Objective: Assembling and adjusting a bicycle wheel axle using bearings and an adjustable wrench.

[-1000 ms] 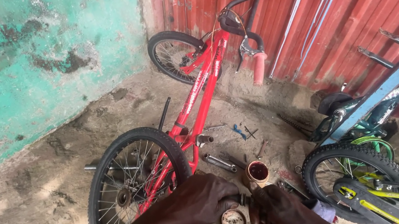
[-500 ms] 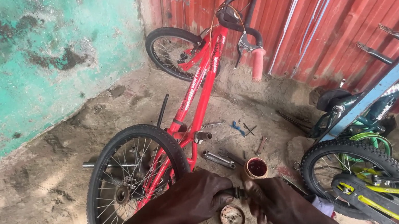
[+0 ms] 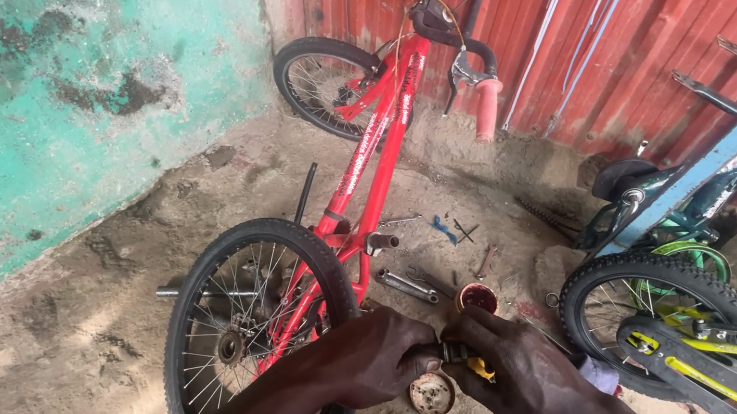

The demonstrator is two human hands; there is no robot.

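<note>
Low in the frame's centre, we pinch a small dark metal part [image 3: 453,352] between our closed left hand [image 3: 377,359] and right hand [image 3: 520,371], its axis running left-right, just above a rusty round cap [image 3: 432,394].

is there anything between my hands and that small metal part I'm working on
Nothing visible. The left hand and right hand both grip the small dark metal part directly, above a round rusty tin on the ground.
</note>
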